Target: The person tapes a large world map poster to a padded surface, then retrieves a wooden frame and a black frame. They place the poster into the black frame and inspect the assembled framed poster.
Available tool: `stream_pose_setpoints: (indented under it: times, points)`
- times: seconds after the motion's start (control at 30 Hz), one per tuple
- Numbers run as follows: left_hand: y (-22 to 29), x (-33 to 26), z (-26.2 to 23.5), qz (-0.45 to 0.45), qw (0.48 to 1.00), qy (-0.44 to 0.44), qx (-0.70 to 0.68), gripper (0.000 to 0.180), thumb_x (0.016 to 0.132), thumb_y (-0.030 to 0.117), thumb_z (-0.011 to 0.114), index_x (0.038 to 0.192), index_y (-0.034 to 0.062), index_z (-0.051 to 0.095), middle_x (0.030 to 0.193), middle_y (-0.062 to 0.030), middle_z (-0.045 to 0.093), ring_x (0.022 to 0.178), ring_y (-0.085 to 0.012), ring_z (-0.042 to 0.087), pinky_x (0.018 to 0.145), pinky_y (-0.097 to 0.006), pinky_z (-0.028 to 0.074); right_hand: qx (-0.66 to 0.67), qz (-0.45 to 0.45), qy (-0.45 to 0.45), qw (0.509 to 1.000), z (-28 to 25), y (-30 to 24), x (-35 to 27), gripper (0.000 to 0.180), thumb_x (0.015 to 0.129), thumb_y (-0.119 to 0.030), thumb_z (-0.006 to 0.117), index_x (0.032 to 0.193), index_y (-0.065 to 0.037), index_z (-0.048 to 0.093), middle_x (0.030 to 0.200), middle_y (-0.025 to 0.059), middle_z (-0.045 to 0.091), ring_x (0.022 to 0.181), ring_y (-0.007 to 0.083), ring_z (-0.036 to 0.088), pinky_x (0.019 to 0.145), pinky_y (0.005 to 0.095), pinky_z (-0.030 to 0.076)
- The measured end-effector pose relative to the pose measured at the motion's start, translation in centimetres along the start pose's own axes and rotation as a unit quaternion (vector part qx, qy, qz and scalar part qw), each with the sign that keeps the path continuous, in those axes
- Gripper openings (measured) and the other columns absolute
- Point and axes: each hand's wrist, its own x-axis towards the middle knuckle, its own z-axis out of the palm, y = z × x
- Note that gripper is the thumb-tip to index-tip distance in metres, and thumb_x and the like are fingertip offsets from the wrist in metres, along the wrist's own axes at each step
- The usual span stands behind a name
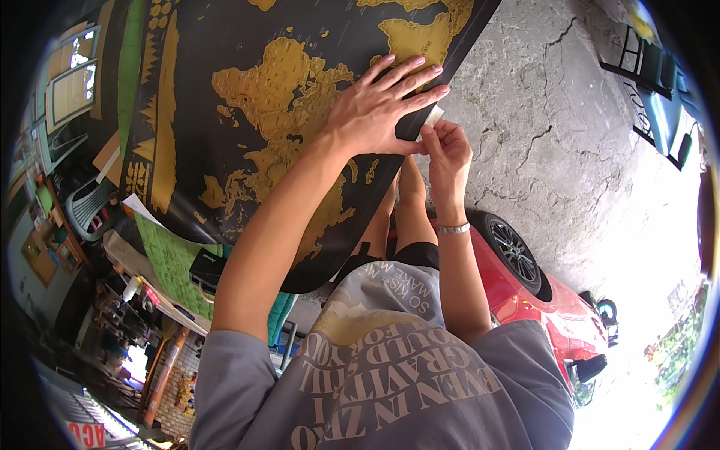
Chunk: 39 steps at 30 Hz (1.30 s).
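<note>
One large, black-and-gold world map sheet [270, 101]; left hand [379, 105] laid on it, fingers spread, near the sheet's right edge. One small, thin white strip [434, 115] at that edge, pinched by the right hand [448, 148].

Map [259, 79] shows black ground with gold landmasses and gold shapes down its left side. Strip [435, 115] at its edge: white. Shirt [390, 360] is grey, lettered paler. Wristband [453, 228]: silver. Car [553, 321] is red, wheel [514, 253] black. Floor [536, 161]: grey, darker cracks.
</note>
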Motion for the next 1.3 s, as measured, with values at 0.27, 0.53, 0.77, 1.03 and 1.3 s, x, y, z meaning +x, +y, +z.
stream_pose_setpoints:
  times: [0.27, 0.53, 0.77, 1.03, 1.3]
  points:
    - [-0.1, 0.0, 0.0, 0.008, 1.000, 0.002, -0.007, 0.112, 0.061, 0.074, 0.079, 0.156, 0.0379, 0.033, 0.164, 0.0042, 0.029, 0.151, -0.0212, 0.027, 0.126, -0.051, 0.022, -0.081, -0.052, 0.072, 0.993, 0.6, -0.6, 1.1, 0.036, 0.091, -0.017, 0.077, 0.110, 0.007, 0.059, 0.087, 0.0092, 0.067, 0.076, 0.0105, 0.062, 0.068, 0.0246, 0.052]
    - [-0.3, 0.0, 0.4, 0.015, 1.000, 0.017, 0.005, 0.114, 0.060, 0.076, 0.078, 0.157, 0.0361, 0.033, 0.165, 0.0036, 0.028, 0.151, -0.0220, 0.027, 0.126, -0.052, 0.022, -0.061, -0.002, 0.082, 0.995, 1.0, 0.8, 0.1, 0.036, 0.092, -0.019, 0.076, 0.111, 0.007, 0.060, 0.094, 0.0095, 0.067, 0.080, 0.0124, 0.062, 0.070, 0.0252, 0.052]
    - [-0.2, -0.1, 0.0, 0.012, 1.000, -0.004, -0.009, 0.107, 0.068, 0.072, 0.076, 0.157, 0.0319, 0.032, 0.166, 0.0045, 0.027, 0.152, -0.0195, 0.025, 0.127, -0.047, 0.018, 0.117, 0.022, -0.029, 0.993, -0.2, 1.3, 0.5, 0.022, 0.104, -0.020, 0.061, 0.110, 0.000, 0.058, 0.094, 0.0050, 0.065, 0.081, 0.0101, 0.061, 0.070, 0.0238, 0.053]
    - [-0.3, -0.1, 0.0, 0.021, 1.000, -0.012, 0.008, 0.107, 0.066, 0.074, 0.075, 0.157, 0.0344, 0.033, 0.166, 0.0031, 0.027, 0.151, -0.0228, 0.027, 0.126, -0.052, 0.022, 0.365, 0.094, -0.070, 0.923, 2.1, 3.5, 2.6, 0.019, 0.109, -0.019, 0.045, 0.116, -0.005, 0.056, 0.112, 0.0082, 0.067, 0.102, 0.0174, 0.067, 0.091, 0.0358, 0.057]
    - [-0.3, -0.3, 0.8, 0.020, 0.999, 0.039, -0.012, 0.059, 0.099, 0.030, 0.053, 0.156, 0.0347, 0.036, 0.165, 0.0048, 0.030, 0.151, -0.0221, 0.029, 0.124, -0.051, 0.023, 0.521, 0.238, -0.100, 0.814, 1.8, 5.5, 3.5, 0.037, 0.107, -0.022, 0.051, 0.140, -0.005, 0.050, 0.138, 0.0106, 0.059, 0.125, 0.0252, 0.059, 0.110, 0.0418, 0.048]
